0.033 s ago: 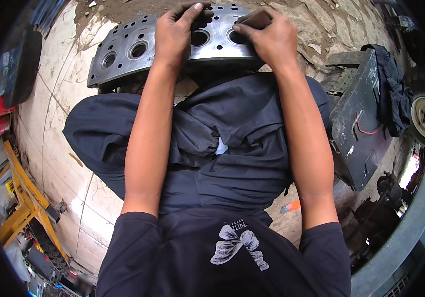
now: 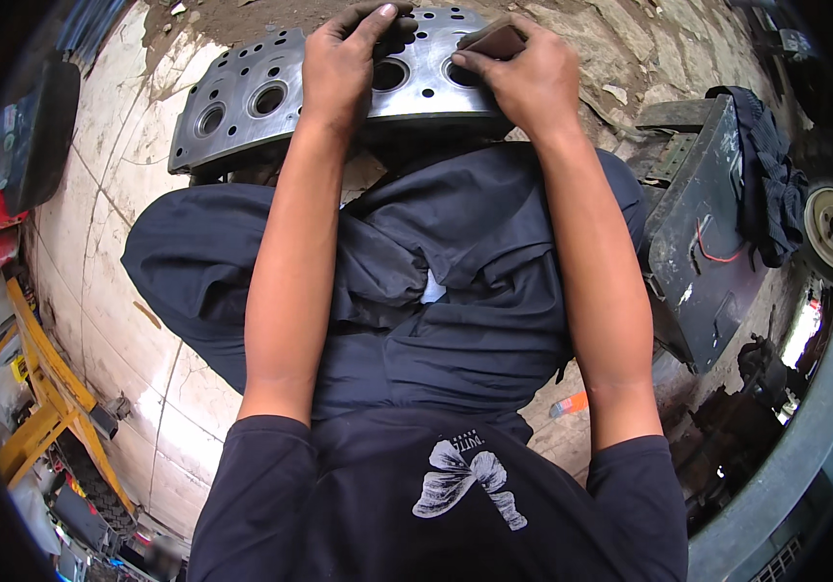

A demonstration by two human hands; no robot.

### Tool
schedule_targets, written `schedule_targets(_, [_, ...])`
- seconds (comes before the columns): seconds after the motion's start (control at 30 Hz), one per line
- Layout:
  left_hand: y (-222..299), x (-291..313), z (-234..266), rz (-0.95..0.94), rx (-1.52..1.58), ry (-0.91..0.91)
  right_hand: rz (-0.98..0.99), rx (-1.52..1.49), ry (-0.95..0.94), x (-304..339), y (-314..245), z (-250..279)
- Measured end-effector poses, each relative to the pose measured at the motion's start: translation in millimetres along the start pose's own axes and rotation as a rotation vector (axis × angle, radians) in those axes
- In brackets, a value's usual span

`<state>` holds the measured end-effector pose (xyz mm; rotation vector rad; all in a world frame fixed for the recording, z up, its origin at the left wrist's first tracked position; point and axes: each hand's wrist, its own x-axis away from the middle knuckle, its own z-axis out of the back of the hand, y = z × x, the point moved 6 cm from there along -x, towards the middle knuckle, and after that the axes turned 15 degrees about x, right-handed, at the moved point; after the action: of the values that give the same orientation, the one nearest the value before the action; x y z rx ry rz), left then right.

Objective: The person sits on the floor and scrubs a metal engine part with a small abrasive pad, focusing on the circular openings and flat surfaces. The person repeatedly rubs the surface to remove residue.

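Observation:
A grey metal cylinder head [image 2: 242, 117] with round ports and small bolt holes lies in front of my crossed legs. My left hand [image 2: 337, 73] rests over its middle, thumb out and the partly hidden dark fingertips spread over the surface. I see nothing held in that hand. Over the right part of the cylinder head, my right hand [image 2: 541, 78] pinches a folded brown piece of sandpaper [image 2: 500, 43] between thumb and fingers. The sandpaper sits beside the far-right port, tilted; I cannot tell whether its lower edge touches the metal.
To the right stands a dark metal box [image 2: 703, 233] with a dark cloth [image 2: 761, 179] draped over it. A yellow metal frame [image 2: 43, 388] is at the left. An orange-tipped object [image 2: 569, 404] lies by my right elbow. Cracked pale floor [image 2: 106, 233] spreads to the left.
My right hand has shifted very slightly, and more of the sandpaper's brown face shows. The left hand has stayed almost in place.

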<state>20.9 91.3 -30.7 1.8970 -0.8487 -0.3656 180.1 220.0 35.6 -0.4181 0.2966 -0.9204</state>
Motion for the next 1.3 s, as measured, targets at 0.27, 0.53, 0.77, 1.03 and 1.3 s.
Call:
schedule_targets(0.27, [0, -11, -3, 0.064, 0.042, 0.04, 0.248, 0.045, 0.091, -5, -16, -13])
schedule_targets(0.53, [0, -12, -2, 0.049, 0.037, 0.028, 0.196, 0.026, 0.12, -4, -18, -8])
schedule_targets(0.77, [-3, -12, 0, 0.056, 0.057, 0.044, 0.156, 0.027, 0.142, -6, -20, -9])
schedule_targets(1.03, [-1, -11, -4, 0.062, 0.063, 0.046, 0.173, 0.123, 0.23, -3, -21, -12])
schedule_targets(1.3, [0, -11, -1, 0.044, 0.017, 0.032, 0.224, 0.01, 0.203, 2, -24, -12])
